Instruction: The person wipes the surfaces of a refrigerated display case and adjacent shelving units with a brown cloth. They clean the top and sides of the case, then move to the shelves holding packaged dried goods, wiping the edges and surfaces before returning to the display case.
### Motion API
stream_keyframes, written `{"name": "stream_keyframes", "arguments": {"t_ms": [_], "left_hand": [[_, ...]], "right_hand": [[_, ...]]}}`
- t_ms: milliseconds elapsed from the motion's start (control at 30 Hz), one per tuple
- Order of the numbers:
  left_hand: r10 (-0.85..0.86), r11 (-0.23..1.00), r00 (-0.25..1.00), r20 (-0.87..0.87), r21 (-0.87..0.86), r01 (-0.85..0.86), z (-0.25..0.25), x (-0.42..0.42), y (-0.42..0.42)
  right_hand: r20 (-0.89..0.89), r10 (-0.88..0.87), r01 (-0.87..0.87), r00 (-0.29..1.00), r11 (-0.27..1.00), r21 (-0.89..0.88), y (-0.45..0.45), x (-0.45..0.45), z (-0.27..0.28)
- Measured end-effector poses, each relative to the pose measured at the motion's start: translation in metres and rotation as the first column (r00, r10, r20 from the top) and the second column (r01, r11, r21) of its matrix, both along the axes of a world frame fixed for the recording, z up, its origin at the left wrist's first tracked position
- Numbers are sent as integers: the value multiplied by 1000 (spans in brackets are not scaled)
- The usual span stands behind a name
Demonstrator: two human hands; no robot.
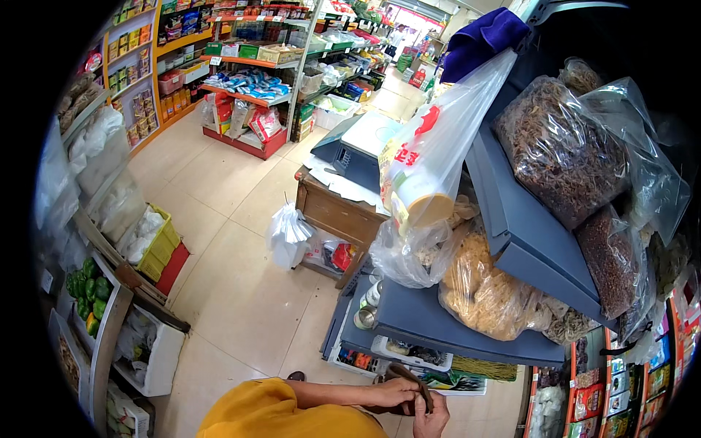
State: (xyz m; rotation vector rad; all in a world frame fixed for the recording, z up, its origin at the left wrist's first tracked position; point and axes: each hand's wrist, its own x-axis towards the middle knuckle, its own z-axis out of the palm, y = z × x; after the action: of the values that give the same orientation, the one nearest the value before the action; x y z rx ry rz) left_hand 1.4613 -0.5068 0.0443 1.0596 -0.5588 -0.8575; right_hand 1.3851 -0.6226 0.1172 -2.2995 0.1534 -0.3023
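Low in the head view, both my hands are together in front of my yellow shirt (285,410). My left hand (393,393) grips a dark brown, cloth-like item (404,372), which loops up above the fingers. On its right side, my right hand (431,417) pinches the edge of the same item between thumb and fingers. Its exact kind cannot be told, since the hands cover part of it. Just beyond the hands stands a blue-grey metal shelf (421,315) with a white basket (411,355) on a lower level.
Clear bags of dried food (564,148) load the shelf at right. A white plastic bag (438,142) hangs there. A wooden stand (339,200) carries a scale-like device (361,148). Green peppers (90,290) and a yellow crate (159,246) are left. Tiled floor (235,306) runs between.
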Motion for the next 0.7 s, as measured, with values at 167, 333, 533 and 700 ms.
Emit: {"name": "stream_keyframes", "arguments": {"t_ms": [167,333,533,700], "left_hand": [[-57,998,993,-108,21,60,-20,3,-4],[-103,992,993,-65,-81,97,7,-6,-7],[-179,979,906,384,-23,203,21,2,-2],[-134,978,797,589,206,12,31,6,1]], "right_hand": [[17,85,-84,996,995,-55,-3,0,-7],[100,111,-121,989,989,91,-15,0,-36],[162,184,-204,970,972,115,-37,1,-47],[-87,148,-117,985,951,287,-51,-3,-32]]}}
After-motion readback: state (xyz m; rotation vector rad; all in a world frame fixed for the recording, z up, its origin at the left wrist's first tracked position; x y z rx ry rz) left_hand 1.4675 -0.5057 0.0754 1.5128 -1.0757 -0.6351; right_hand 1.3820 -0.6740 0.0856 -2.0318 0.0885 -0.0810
